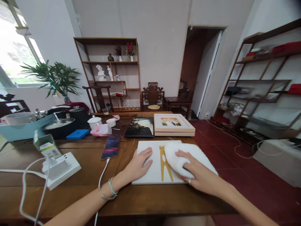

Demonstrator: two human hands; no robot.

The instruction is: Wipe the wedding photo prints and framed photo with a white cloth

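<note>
A white rectangular board (150,146) lies flat on the wooden table in front of me. My left hand (140,164) rests flat on its left part with the fingers stretched out. On the board's middle is a flat gold figure (162,160) with an eared head and two long legs; I cannot tell whether it is loose or fixed. Just right of it, my right hand (196,172) is closed on a fluffy white cloth (199,153). The cloth covers the board's right part and reaches past its edge.
Behind the board lie a dark picture panel (139,127) and a light framed picture (174,125). To the left are a phone (110,147) on a cable, a white power strip (63,171), a blue box (77,134), a lidded cup (94,121) and a black pan (58,127).
</note>
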